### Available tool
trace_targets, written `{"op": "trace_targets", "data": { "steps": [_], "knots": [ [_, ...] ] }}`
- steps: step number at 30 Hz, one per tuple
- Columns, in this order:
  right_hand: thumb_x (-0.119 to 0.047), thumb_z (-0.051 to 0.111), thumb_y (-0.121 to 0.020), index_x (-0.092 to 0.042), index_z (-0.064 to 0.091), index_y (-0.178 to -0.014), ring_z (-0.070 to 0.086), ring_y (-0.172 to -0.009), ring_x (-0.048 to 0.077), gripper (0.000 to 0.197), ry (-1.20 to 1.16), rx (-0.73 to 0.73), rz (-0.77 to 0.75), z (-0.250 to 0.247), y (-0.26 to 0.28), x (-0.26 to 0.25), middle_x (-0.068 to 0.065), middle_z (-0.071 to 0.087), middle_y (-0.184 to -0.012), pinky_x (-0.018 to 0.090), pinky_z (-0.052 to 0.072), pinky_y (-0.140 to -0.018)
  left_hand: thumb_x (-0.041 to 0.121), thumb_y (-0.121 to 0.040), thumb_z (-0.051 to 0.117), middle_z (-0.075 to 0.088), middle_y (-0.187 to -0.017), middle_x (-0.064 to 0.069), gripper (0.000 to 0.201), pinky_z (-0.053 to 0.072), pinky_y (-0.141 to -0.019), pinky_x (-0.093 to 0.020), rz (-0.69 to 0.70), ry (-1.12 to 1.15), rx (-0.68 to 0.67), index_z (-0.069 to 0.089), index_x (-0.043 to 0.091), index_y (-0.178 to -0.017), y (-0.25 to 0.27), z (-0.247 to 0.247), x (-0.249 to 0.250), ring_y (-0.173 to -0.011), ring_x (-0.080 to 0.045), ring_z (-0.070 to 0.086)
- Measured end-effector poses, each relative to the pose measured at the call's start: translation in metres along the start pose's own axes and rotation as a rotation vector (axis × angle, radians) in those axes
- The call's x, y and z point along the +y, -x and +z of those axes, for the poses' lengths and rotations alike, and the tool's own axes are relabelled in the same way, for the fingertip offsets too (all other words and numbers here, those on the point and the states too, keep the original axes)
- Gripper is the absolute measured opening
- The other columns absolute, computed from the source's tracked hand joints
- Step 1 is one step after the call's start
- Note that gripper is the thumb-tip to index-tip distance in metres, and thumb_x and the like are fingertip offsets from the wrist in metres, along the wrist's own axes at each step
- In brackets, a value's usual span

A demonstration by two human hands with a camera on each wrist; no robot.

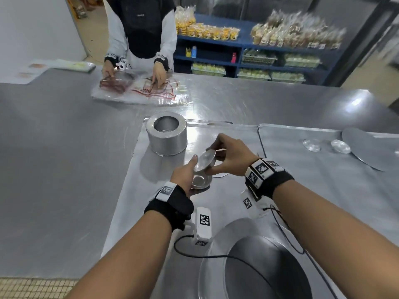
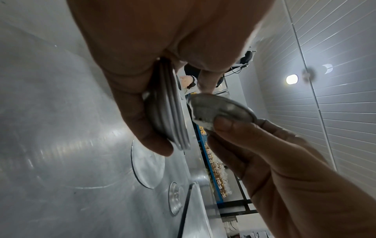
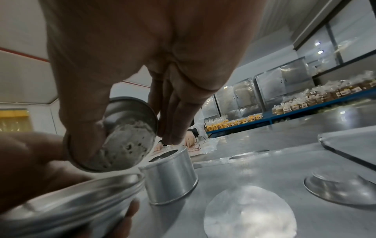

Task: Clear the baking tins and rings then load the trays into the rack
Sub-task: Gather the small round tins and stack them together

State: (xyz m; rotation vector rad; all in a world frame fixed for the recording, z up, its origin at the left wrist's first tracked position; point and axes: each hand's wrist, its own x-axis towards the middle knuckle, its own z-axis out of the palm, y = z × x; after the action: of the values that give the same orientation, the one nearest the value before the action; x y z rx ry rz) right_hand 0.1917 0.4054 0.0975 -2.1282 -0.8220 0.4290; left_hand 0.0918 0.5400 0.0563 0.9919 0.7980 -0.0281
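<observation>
My left hand [image 1: 188, 174] grips a stack of small round metal tins [image 1: 200, 181] above the near tray [image 1: 138, 169]; the stack shows edge-on in the left wrist view [image 2: 170, 122]. My right hand [image 1: 225, 156] pinches one more small tin [image 1: 207, 159], tilted, just over the stack. Its inside is speckled with residue [image 3: 126, 138]. A tall metal ring [image 1: 166, 133] stands on the tray behind my hands [image 3: 171, 175]. A flat round disc [image 3: 248, 212] lies on the tray under my right hand.
A second tray [image 1: 302, 173] lies to the right with two small tins [image 1: 312, 144] [image 1: 340, 146] and a large disc [image 1: 367, 148]. A big round pan [image 1: 259, 268] sits near me. Across the steel table a person [image 1: 140, 35] handles plastic bags [image 1: 140, 91].
</observation>
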Motion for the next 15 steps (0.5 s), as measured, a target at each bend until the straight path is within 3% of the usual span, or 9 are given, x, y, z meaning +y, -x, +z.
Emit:
{"op": "trace_targets", "data": {
  "steps": [3, 5, 7, 11, 13, 15],
  "knots": [
    [-0.024, 0.095, -0.049, -0.025, 0.055, -0.090, 0.073, -0.086, 0.024, 0.057, -0.056, -0.026, 0.014, -0.002, 0.013, 0.000, -0.002, 0.073, -0.098, 0.046, 0.062, -0.073, 0.026, -0.086, 0.077, 0.070, -0.109, -0.025, 0.044, 0.061, -0.065, -0.045, 0.007, -0.052, -0.061, 0.063, -0.003, -0.116, 0.005, 0.008, 0.000, -0.079, -0.034, 0.071],
    [-0.015, 0.096, -0.052, -0.019, 0.055, -0.093, 0.074, -0.088, 0.016, 0.058, -0.107, -0.053, 0.031, -0.004, 0.018, 0.002, -0.002, 0.073, -0.102, 0.042, 0.062, -0.078, 0.012, -0.087, 0.074, 0.068, -0.110, -0.027, 0.039, 0.062, -0.065, -0.045, 0.029, -0.077, -0.074, 0.059, -0.006, -0.118, 0.007, 0.014, -0.002, -0.081, -0.036, 0.071],
    [-0.012, 0.097, -0.051, -0.016, 0.055, -0.096, 0.074, -0.090, 0.013, 0.061, -0.142, -0.072, 0.043, -0.006, 0.021, 0.007, -0.002, 0.074, -0.104, 0.040, 0.061, -0.082, 0.001, -0.088, 0.067, 0.069, -0.100, -0.024, 0.028, 0.062, -0.066, -0.047, 0.049, -0.090, -0.069, 0.059, -0.005, -0.114, 0.007, 0.019, -0.004, -0.080, -0.036, 0.070],
    [-0.014, 0.099, -0.048, -0.019, 0.055, -0.110, 0.072, -0.098, 0.015, 0.076, -0.182, -0.158, 0.086, -0.015, 0.021, 0.025, -0.002, 0.075, -0.107, 0.041, 0.058, -0.090, -0.008, -0.091, 0.057, 0.068, -0.093, -0.018, 0.018, 0.062, -0.063, -0.042, 0.092, -0.161, -0.069, 0.061, 0.005, -0.103, 0.005, 0.030, -0.008, -0.079, -0.032, 0.068],
    [-0.009, 0.098, -0.048, -0.018, 0.053, -0.126, 0.071, -0.103, 0.011, 0.090, -0.182, -0.222, 0.120, -0.022, 0.018, 0.033, -0.002, 0.074, -0.113, 0.037, 0.056, -0.095, -0.010, -0.092, 0.053, 0.067, -0.095, -0.018, 0.024, 0.062, -0.061, -0.041, 0.099, -0.197, -0.062, 0.062, 0.004, -0.109, 0.001, 0.037, -0.010, -0.081, -0.032, 0.068],
    [-0.006, 0.097, -0.046, -0.017, 0.053, -0.132, 0.069, -0.106, 0.009, 0.098, -0.166, -0.260, 0.153, -0.029, 0.014, 0.043, -0.001, 0.072, -0.117, 0.033, 0.054, -0.097, -0.011, -0.092, 0.051, 0.066, -0.100, -0.022, 0.026, 0.062, -0.063, -0.047, 0.104, -0.216, -0.051, 0.061, 0.001, -0.112, -0.004, 0.044, -0.014, -0.085, -0.037, 0.067]
  ]
}}
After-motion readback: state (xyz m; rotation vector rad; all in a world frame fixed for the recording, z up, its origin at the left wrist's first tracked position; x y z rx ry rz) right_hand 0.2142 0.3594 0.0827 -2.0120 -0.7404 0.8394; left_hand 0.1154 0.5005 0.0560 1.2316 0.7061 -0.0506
